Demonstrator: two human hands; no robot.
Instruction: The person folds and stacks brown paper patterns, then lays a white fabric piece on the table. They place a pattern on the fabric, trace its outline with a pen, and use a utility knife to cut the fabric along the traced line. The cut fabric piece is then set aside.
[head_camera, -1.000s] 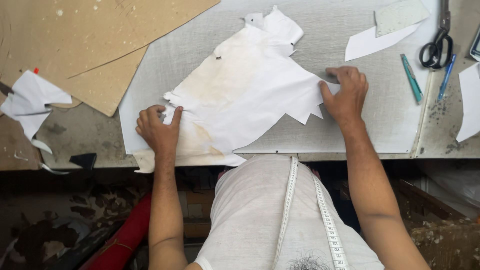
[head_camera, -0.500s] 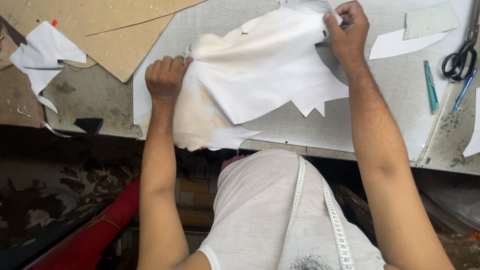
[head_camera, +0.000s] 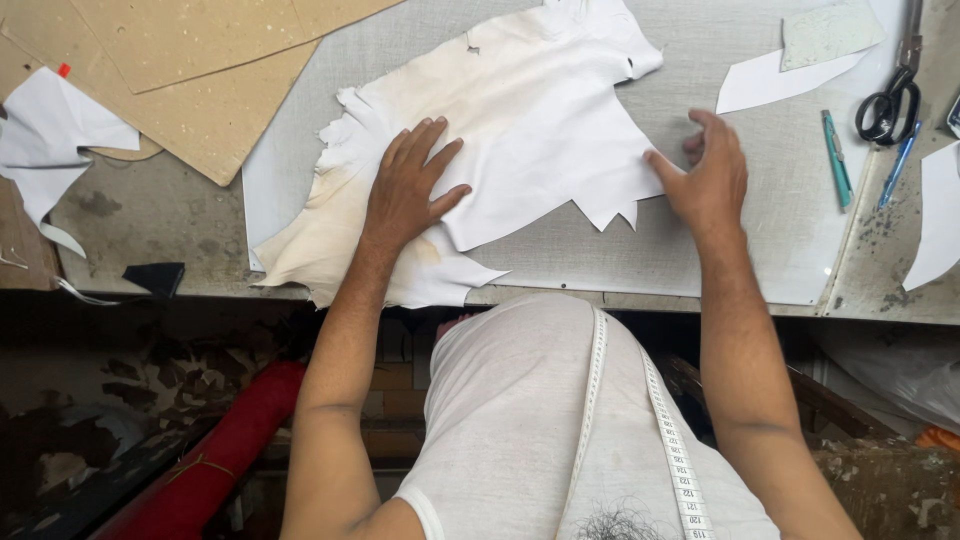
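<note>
A large, irregular piece of white leather-like sheet (head_camera: 520, 130) lies spread on a pale grey cutting mat (head_camera: 760, 230). My left hand (head_camera: 408, 185) rests flat on the sheet's lower left part, fingers spread. My right hand (head_camera: 710, 175) hovers at the sheet's jagged right edge, fingers apart and slightly curled, holding nothing. The sheet's lower left corner hangs a little over the table's front edge.
Brown cardboard sheets (head_camera: 200, 70) lie at the back left, with a white scrap (head_camera: 50, 135) beside them. Black-handled scissors (head_camera: 888, 95), a teal cutter (head_camera: 836, 158), a blue pen (head_camera: 898, 162) and white pattern pieces (head_camera: 775, 75) lie at the right. A measuring tape (head_camera: 670, 440) hangs round my neck.
Both hands held the sheet's edges and shifted it across the mat. Now the left hand lies flat on it and the right hand has let go of its edge.
</note>
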